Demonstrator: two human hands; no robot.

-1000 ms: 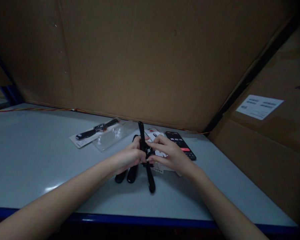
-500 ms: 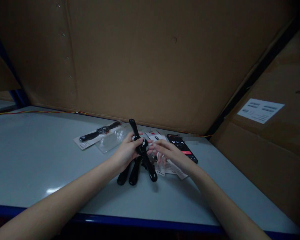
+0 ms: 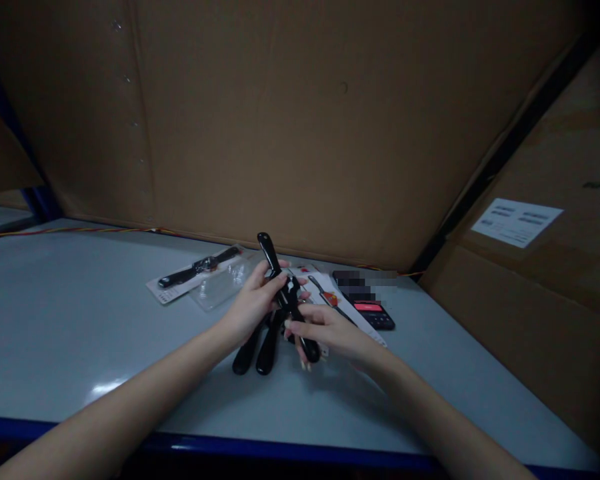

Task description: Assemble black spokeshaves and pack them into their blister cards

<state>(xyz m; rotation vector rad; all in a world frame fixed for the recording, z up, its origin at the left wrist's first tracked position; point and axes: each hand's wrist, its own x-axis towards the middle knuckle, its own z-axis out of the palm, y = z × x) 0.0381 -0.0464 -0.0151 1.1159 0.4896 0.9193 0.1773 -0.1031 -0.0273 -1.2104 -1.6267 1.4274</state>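
Note:
My left hand (image 3: 260,297) is closed around the middle of a black spokeshave (image 3: 291,293), which is tilted with one handle pointing up and away. My right hand (image 3: 325,327) grips that tool's lower handle, fingers wrapped round it from the right. Beneath the hands, two more black handles (image 3: 266,353) rest on the table, seemingly from other spokeshaves; their upper parts are hidden. Just behind my right hand lie printed cards (image 3: 325,293) with a picture of the tool.
A packaged spokeshave (image 3: 197,268) on its card lies left of the hands, with a clear plastic blister shell (image 3: 220,285) beside it. A phone (image 3: 385,321) is on the right. Cardboard walls (image 3: 280,133) stand behind and to the right of the grey table (image 3: 105,320).
My right hand has moved down and closed on the spokeshave's lower handle, where its fingers were loose near the middle before. More of the printed card shows. The left hand keeps its hold.

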